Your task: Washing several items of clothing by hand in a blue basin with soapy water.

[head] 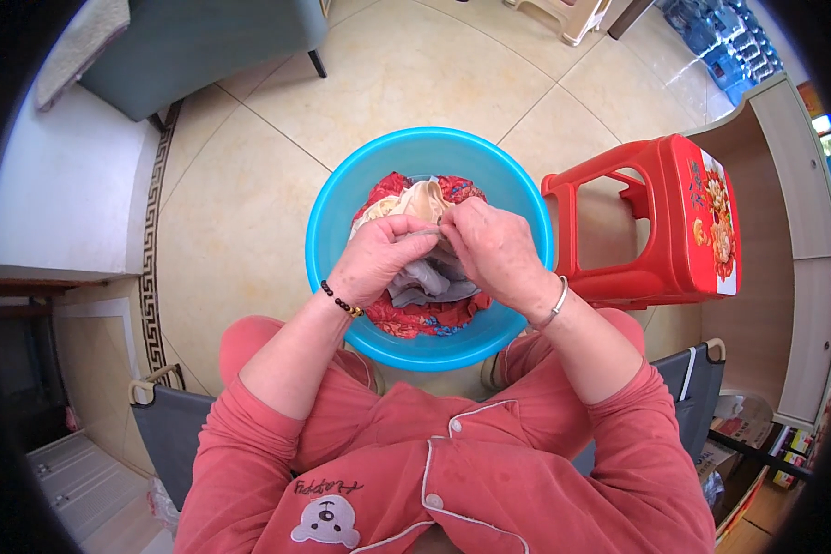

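A round blue plastic basin (429, 360) stands on the floor between my feet. Inside it lie a red floral cloth (415, 325), a cream cloth (422, 199) and a grey cloth (426, 280). Over the basin, my left hand (388, 253) pinches the edge of grey fabric between thumb and forefinger. My right hand (492, 242) grips the same fabric close beside it, the fingertips of both nearly touching. The grey cloth hangs below my hands into the basin. A beaded bracelet circles the left wrist, and a metal bangle the right.
A red plastic stool (678, 221) with a floral top lies on its side right of the basin. Beyond it is a curved wooden cabinet (769, 277). A grey-green chair (215, 48) stands at upper left, and bottled water packs (720, 45) at upper right.
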Action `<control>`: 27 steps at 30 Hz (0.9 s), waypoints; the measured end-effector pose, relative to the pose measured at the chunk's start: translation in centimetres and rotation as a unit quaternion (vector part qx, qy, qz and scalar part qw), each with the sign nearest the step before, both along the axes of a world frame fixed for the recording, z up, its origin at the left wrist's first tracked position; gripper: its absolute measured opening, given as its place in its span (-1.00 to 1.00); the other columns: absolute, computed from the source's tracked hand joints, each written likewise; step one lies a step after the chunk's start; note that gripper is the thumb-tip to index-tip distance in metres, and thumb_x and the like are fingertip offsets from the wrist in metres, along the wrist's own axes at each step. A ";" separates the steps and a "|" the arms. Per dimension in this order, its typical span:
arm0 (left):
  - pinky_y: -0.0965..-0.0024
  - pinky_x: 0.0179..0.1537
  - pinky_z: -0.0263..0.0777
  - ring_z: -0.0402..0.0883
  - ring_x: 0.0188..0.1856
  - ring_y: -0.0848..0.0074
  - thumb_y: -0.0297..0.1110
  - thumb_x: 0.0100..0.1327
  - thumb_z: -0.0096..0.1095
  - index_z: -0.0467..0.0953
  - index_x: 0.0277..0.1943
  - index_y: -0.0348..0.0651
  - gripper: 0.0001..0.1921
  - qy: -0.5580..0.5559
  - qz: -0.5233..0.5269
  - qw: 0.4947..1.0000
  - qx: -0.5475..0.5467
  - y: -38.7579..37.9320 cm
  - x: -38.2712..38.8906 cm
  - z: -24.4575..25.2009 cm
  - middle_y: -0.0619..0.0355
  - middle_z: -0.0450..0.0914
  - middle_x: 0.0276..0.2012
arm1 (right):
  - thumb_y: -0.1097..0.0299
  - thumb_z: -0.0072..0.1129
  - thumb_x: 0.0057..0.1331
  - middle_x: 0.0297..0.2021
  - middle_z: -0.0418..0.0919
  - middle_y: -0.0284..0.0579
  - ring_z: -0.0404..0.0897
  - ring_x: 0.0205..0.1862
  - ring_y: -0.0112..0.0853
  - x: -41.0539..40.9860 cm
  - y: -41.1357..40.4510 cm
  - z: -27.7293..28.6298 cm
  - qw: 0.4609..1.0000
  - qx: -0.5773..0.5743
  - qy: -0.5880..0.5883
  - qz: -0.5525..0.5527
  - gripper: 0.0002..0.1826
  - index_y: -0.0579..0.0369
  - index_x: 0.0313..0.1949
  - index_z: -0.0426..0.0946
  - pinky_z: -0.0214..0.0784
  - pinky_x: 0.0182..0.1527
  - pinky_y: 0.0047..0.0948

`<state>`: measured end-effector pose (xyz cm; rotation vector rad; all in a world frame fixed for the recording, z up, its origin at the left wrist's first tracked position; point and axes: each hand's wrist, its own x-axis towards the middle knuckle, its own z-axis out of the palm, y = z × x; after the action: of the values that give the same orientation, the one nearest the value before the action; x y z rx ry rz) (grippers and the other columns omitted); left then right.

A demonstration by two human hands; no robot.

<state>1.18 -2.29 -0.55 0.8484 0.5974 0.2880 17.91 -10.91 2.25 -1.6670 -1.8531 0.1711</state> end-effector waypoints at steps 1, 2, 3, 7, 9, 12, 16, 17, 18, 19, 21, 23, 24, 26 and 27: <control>0.53 -0.16 0.49 0.60 -0.21 0.59 -0.42 0.27 0.20 0.52 -0.10 -0.28 -0.81 0.004 -0.002 1.000 0.004 0.1 0.1 -0.1 0.15 0.62 -0.22 | 0.37 0.11 0.17 -0.49 0.46 -0.05 0.54 -0.39 -0.10 0.2 0.0 -0.3 0.999 -0.018 -0.022 -0.026 -0.90 0.07 -0.48 0.45 0.39 -0.37 -0.17; 0.53 -0.16 0.49 0.60 -0.21 0.59 -0.42 0.27 0.20 0.52 -0.10 -0.28 -0.81 0.004 -0.004 1.000 0.005 0.1 0.2 0.0 0.15 0.62 -0.22 | 0.37 0.11 0.17 -0.49 0.46 -0.05 0.54 -0.39 -0.10 0.7 0.1 -0.7 0.999 -0.016 -0.022 -0.028 -0.90 0.07 -0.48 0.45 0.39 -0.37 -0.17; 0.53 -0.16 0.49 0.60 -0.21 0.59 -0.42 0.27 0.19 0.52 -0.10 -0.28 -0.82 0.003 0.011 1.000 0.013 0.1 0.2 0.1 0.15 0.62 -0.21 | 0.35 0.09 0.20 -0.46 0.47 -0.03 0.53 -0.37 -0.07 1.3 0.3 -1.0 0.996 -0.043 -0.045 -0.066 -0.88 0.09 -0.46 0.44 0.38 -0.35 -0.14; 0.55 -0.17 0.48 0.59 -0.21 0.60 -0.41 0.29 0.18 0.53 -0.09 -0.26 -0.82 -0.016 0.047 0.998 0.028 0.1 0.2 0.2 0.18 0.61 -0.20 | 0.28 0.04 0.29 -0.31 0.51 0.00 0.51 -0.32 0.01 2.9 0.9 0.4 0.984 -0.136 0.038 -0.107 -0.81 0.16 -0.30 0.43 0.35 -0.31 -0.10; 0.56 -0.18 0.47 0.58 -0.22 0.62 -0.40 0.29 0.17 0.53 -0.09 -0.26 -0.82 -0.009 0.038 0.996 0.079 0.3 0.3 -0.1 0.20 0.61 -0.21 | 0.24 0.06 0.31 -0.28 0.54 -0.01 0.54 -0.29 -0.08 2.3 0.8 0.7 0.980 -0.127 0.142 -0.054 -0.74 0.20 -0.20 0.44 0.37 -0.27 -0.19; 0.60 -0.23 0.43 0.54 -0.25 0.67 -0.37 0.30 0.18 0.55 -0.10 -0.27 -0.80 0.006 0.034 0.980 0.196 0.6 0.8 1.4 0.24 0.60 -0.26 | 0.23 0.16 0.26 -0.39 0.56 -0.06 0.57 -0.28 -0.34 0.5 0.8 0.5 0.929 -0.083 0.344 0.113 -0.72 0.21 -0.19 0.50 0.39 -0.18 -0.38; 0.63 -0.25 0.40 0.49 -0.28 0.72 -0.32 0.35 0.10 0.55 -0.18 -0.28 -0.81 -0.023 0.061 0.966 0.252 0.7 1.4 4.5 0.31 0.56 -0.35 | 0.28 0.11 0.29 -0.47 0.54 -0.27 0.47 -0.42 -0.58 1.3 0.6 2.0 0.898 -0.160 0.393 0.112 -0.78 0.19 -0.22 0.54 0.36 -0.34 -0.53; 0.63 -0.24 0.39 0.48 -0.29 0.72 -0.31 0.37 0.07 0.55 -0.22 -0.27 -0.80 -0.040 0.096 0.961 0.255 0.7 1.5 5.0 0.33 0.55 -0.37 | 0.29 0.10 0.31 -0.49 0.52 -0.33 0.45 -0.44 -0.64 1.5 0.4 3.0 0.870 -0.166 0.455 0.095 -0.79 0.19 -0.23 0.55 0.34 -0.39 -0.58; 0.64 -0.26 0.36 0.44 -0.31 0.75 -0.27 0.38 0.06 0.53 -0.27 -0.25 -0.78 -0.052 0.090 0.961 0.255 0.6 1.1 5.7 0.36 0.51 -0.42 | 0.31 0.07 0.34 -0.49 0.50 -0.42 0.42 -0.47 -0.70 1.4 0.0 4.7 0.847 -0.163 0.498 0.087 -0.80 0.18 -0.25 0.55 0.30 -0.43 -0.65; 0.64 -0.26 0.36 0.44 -0.31 0.75 -0.27 0.38 0.06 0.53 -0.27 -0.25 -0.78 -0.055 0.093 0.960 0.259 0.5 0.6 6.3 0.36 0.51 -0.42 | 0.31 0.06 0.35 -0.50 0.50 -0.42 0.41 -0.49 -0.70 1.5 -0.2 5.7 0.849 -0.141 0.504 0.074 -0.80 0.19 -0.26 0.55 0.29 -0.44 -0.66; 0.65 -0.31 0.31 0.38 -0.36 0.77 -0.26 0.37 0.08 0.52 -0.28 -0.24 -0.78 -0.010 0.041 0.907 0.419 0.6 -0.2 7.5 0.38 0.47 -0.44 | 0.32 0.05 0.36 -0.47 0.50 -0.42 0.42 -0.43 -0.72 1.9 -0.5 7.4 0.835 -0.118 0.533 0.073 -0.81 0.18 -0.26 0.54 0.30 -0.39 -0.69; 0.65 -0.34 0.27 0.34 -0.38 0.78 -0.27 0.35 0.11 0.51 -0.29 -0.24 -0.79 -0.024 0.035 0.906 0.420 0.4 -0.7 8.4 0.40 0.45 -0.45 | 0.32 0.04 0.36 -0.45 0.50 -0.41 0.43 -0.40 -0.71 2.1 -0.7 8.5 0.825 -0.071 0.555 0.077 -0.82 0.17 -0.25 0.54 0.31 -0.36 -0.69; 0.66 -0.33 0.27 0.35 -0.37 0.78 -0.27 0.36 0.09 0.51 -0.28 -0.23 -0.79 -0.037 0.033 0.898 0.438 0.4 -0.9 8.8 0.40 0.45 -0.44 | 0.32 0.04 0.37 -0.43 0.51 -0.40 0.45 -0.36 -0.71 2.2 -0.7 9.0 0.810 -0.028 0.580 0.083 -0.82 0.16 -0.24 0.53 0.32 -0.32 -0.70; 0.66 -0.31 0.26 0.35 -0.36 0.78 -0.26 0.38 0.08 0.50 -0.27 -0.23 -0.79 -0.056 0.032 0.887 0.458 0.4 -1.6 9.3 0.40 0.44 -0.43 | 0.32 0.03 0.37 -0.41 0.51 -0.39 0.46 -0.34 -0.69 2.3 -1.0 10.1 0.765 -0.008 0.638 0.085 -0.83 0.16 -0.24 0.52 0.33 -0.29 -0.69; 0.65 -0.29 0.29 0.37 -0.35 0.78 -0.28 0.37 0.08 0.50 -0.26 -0.22 -0.81 -0.061 0.046 0.901 0.428 0.4 -2.1 9.1 0.39 0.46 -0.41 | 0.32 0.03 0.37 -0.40 0.52 -0.38 0.48 -0.32 -0.66 2.4 -1.1 10.5 0.711 0.006 0.698 0.086 -0.83 0.16 -0.24 0.51 0.34 -0.26 -0.68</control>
<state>-0.91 -1.91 8.56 1.6370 0.3777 0.7134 20.30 -12.00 12.76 -0.7587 -0.7403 1.1310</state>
